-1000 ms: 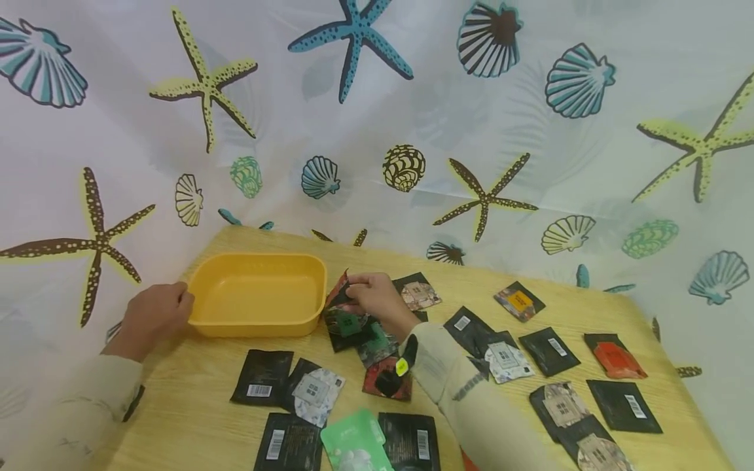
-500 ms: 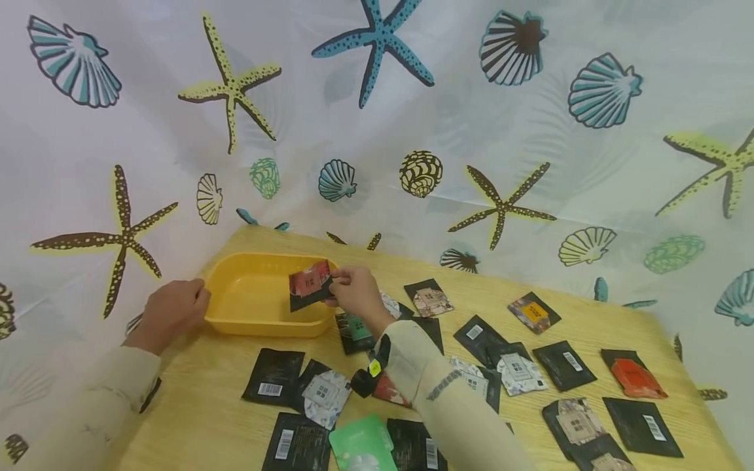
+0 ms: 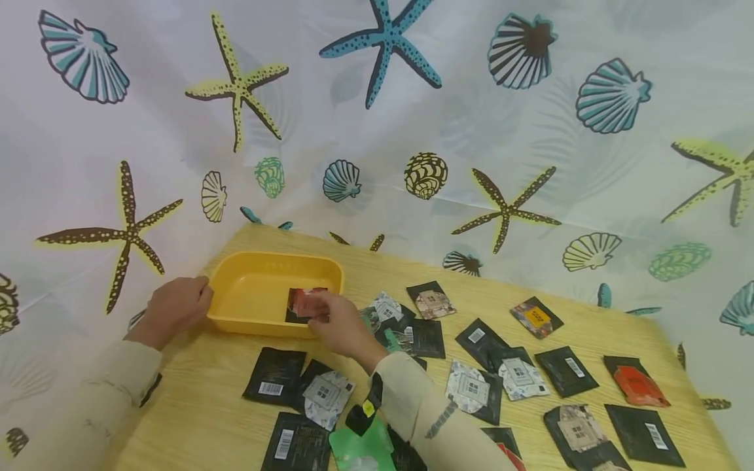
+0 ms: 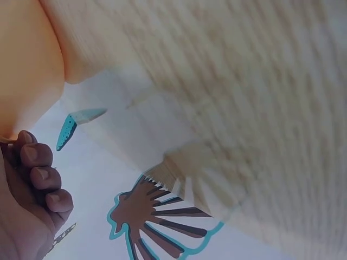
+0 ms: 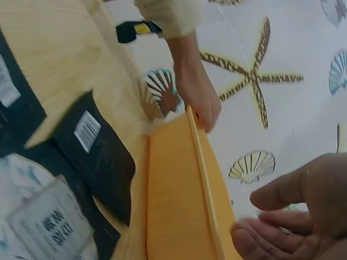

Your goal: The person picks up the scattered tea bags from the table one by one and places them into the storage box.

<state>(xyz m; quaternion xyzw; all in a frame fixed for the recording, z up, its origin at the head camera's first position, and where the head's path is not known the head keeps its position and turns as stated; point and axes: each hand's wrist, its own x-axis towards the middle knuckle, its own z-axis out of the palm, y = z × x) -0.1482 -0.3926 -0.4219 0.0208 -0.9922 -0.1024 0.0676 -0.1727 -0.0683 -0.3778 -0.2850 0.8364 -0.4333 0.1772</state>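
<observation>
Head view: my left hand (image 3: 177, 306) grips the yellow tub's (image 3: 247, 304) rim at nine o'clock. My right hand (image 3: 338, 326), fingers loose and holding nothing, hovers at its four o'clock corner; a red packet (image 3: 306, 302) sits inside the tub there.

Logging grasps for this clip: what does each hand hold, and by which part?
The left hand grips the yellow tub by its left rim. The right hand is open and holds nothing; the red packet lies in the tub.
</observation>
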